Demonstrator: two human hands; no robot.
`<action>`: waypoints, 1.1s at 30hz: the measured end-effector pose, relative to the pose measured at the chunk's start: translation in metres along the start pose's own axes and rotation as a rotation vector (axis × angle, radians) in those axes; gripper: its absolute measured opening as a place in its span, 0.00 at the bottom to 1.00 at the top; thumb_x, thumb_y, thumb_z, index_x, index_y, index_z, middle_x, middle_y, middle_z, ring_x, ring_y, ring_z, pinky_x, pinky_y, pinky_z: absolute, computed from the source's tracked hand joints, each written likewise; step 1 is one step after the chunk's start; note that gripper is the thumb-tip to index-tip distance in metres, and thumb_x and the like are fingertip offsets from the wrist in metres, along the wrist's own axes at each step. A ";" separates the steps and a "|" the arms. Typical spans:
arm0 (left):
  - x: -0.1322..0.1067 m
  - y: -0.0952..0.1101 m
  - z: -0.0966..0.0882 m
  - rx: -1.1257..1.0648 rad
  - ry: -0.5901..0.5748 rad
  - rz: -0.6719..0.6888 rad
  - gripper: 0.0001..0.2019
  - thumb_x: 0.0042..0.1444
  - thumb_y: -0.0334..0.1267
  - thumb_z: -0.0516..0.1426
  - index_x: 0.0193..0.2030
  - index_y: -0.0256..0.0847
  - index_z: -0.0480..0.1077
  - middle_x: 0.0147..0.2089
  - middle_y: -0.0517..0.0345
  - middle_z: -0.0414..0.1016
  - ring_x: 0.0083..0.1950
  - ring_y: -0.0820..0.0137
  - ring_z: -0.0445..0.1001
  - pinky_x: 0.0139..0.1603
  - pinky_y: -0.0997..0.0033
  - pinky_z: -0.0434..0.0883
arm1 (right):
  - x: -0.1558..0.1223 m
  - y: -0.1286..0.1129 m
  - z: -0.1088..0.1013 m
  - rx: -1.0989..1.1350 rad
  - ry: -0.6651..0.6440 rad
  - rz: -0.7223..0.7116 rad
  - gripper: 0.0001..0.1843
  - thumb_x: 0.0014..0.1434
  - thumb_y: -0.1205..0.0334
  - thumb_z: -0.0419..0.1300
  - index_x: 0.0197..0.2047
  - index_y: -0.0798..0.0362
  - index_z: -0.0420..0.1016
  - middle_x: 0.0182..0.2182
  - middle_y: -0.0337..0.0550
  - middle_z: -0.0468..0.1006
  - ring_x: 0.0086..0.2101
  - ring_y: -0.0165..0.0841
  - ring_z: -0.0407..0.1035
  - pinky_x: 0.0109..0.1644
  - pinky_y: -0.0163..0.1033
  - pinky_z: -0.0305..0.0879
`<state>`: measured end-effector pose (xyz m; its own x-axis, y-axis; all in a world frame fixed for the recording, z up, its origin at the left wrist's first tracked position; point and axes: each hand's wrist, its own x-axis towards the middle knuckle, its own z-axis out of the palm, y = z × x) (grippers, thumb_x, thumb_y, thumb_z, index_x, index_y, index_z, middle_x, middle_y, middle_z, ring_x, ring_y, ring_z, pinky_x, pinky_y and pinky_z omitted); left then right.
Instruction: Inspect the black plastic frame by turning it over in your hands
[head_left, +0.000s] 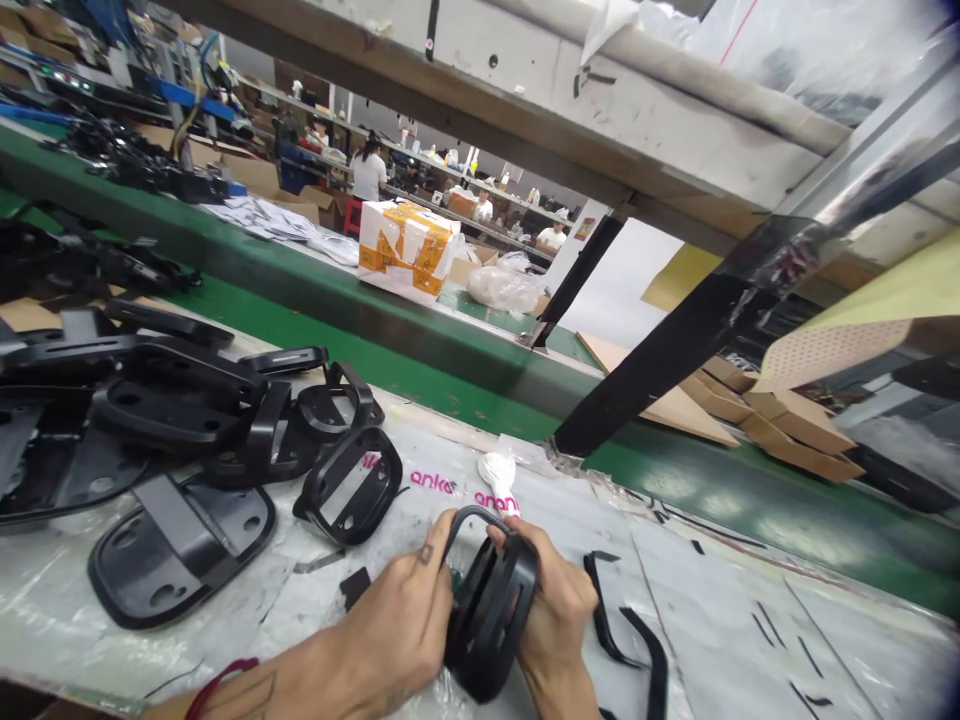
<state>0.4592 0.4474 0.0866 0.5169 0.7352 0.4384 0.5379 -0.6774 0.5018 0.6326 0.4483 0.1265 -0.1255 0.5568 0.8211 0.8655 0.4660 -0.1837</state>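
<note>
Both my hands grip one black plastic frame part (489,610), held on edge low in the view. My left hand (397,625) clasps its left side, with the thumb up near the top rim. On the other side, my right hand (559,610) wraps around it. To the left lies a similar black ring-shaped frame (349,485) on the plastic-covered worktable (720,610). Thin curved black strips (637,640) lie just right of my right hand.
A pile of black plastic parts (142,400) covers the table's left side. A green conveyor belt (360,345) runs behind the table, carrying a white and orange box (405,248). A black diagonal post (675,355) and cardboard pieces (780,420) stand at right. People work far back.
</note>
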 end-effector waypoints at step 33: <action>0.036 0.016 -0.041 -0.645 -0.055 -0.393 0.16 0.62 0.53 0.49 0.36 0.41 0.62 0.26 0.64 0.65 0.29 0.69 0.65 0.32 0.71 0.61 | -0.028 -0.030 -0.023 0.451 -0.162 0.545 0.49 0.49 0.65 0.65 0.70 0.48 0.45 0.49 0.51 0.75 0.38 0.40 0.76 0.36 0.41 0.77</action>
<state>0.4591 0.4640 0.1411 0.4087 0.9063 0.1079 0.2022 -0.2051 0.9576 0.6213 0.4025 0.1218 0.1663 0.8692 0.4658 0.5459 0.3122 -0.7775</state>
